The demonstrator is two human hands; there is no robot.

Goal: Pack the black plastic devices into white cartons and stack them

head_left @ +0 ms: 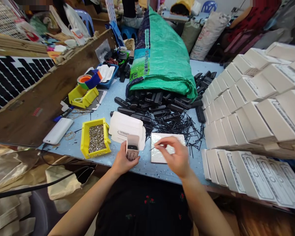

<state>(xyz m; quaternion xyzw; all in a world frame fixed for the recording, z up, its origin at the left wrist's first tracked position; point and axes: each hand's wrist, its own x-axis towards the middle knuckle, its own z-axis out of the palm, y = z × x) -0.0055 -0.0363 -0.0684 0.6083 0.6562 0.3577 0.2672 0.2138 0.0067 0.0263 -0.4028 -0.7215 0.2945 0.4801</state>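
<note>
My left hand [123,161] is closed round a small white box [132,146], held upright with its top flap open and a black part showing inside. My right hand [175,156] hovers just right of it, thumb and forefinger pinched on a thin small item [154,147] that I cannot make out. Under the right hand lies a white sheet [159,158]. Flat white box blanks [124,127] are stacked just behind the held box. A heap of thin black ties [179,126] and several black remote-like parts [149,106] lie further back.
A yellow bin of small metal screws [95,137] stands left of my hands. A green woven sack [162,55] lies at the back. Rows of closed white boxes [255,108] fill the right side. A white power bank [58,130] and a second yellow bin [82,96] sit at left.
</note>
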